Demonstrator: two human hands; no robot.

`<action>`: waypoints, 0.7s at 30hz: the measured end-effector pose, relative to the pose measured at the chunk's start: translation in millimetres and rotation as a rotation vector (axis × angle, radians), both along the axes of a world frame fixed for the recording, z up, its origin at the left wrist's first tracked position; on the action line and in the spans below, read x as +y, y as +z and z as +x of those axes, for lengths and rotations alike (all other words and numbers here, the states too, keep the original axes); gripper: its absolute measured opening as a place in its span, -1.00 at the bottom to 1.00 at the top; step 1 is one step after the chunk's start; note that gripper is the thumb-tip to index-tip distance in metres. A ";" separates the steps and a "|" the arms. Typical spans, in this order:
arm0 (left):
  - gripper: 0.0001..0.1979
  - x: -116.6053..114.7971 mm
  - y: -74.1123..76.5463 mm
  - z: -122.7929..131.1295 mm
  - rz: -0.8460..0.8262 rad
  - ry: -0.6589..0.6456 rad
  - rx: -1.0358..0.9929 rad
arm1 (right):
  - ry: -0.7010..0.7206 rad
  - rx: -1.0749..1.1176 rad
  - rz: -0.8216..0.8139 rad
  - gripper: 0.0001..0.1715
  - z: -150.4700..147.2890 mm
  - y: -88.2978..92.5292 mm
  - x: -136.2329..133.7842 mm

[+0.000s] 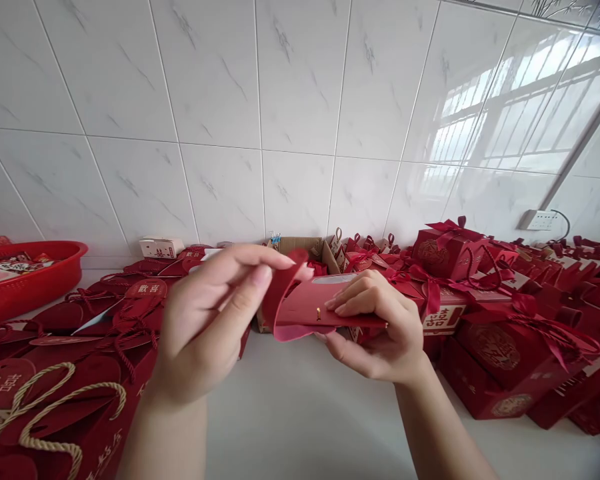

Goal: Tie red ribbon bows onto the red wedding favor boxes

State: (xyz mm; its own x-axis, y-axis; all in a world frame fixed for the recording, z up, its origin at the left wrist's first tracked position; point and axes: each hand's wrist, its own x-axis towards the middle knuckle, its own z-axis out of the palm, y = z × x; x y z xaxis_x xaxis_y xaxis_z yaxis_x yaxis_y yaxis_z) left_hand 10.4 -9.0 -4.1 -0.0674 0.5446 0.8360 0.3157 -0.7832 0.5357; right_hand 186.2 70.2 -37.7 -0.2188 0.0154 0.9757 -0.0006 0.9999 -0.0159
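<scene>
Currently, surroundings: flat unfolded red boxes (pixel 95 333) with gold cord handles lie stacked at 8 to 9 o'clock of the hands; a red plastic basket (pixel 35 283) sits farther out at 9 o'clock.
Right side: finished red gift boxes (pixel 500 333) with ribbon bows are crowded from 2 to 4 o'clock, touching one another.
Behind: an open brown carton (pixel 300 245) stands at 12 o'clock against the white tiled wall (pixel 300 100); a wall socket (pixel 539 219) shows at 2 o'clock.
Obstruction: the left hand and the bent flap hide the carton's front; the right hand covers the nearest finished boxes.
Work item: a flat red card box blank (pixel 320 310), held in the air above the white tabletop (pixel 305 413), between both hands, centre of view.
Axis: long axis runs roughly 9 to 3 o'clock, nearly level; broad face turned up and slightly toward the wearer.
Flap: the left end curls up toward 12 o'clock, pink inner side showing below.
Left hand (pixel 205 327): thumb and forefinger pinch the curled flap tip.
Right hand (pixel 380 333): grips the blank's right end, fingers on top, thumb beneath.
</scene>
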 end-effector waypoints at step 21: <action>-0.86 10.2 -4.2 -1.2 -0.085 -0.007 0.329 | 0.028 0.027 -0.063 -0.70 3.1 -0.9 2.5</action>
State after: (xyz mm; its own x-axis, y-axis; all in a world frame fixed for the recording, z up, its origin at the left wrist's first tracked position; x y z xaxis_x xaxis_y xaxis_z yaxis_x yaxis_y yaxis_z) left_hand 9.3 1.2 -8.3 0.2021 0.6124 0.7642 0.4775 -0.7430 0.4691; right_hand 189.3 72.7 -38.6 -0.1934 0.0712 0.9785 -0.0302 0.9965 -0.0785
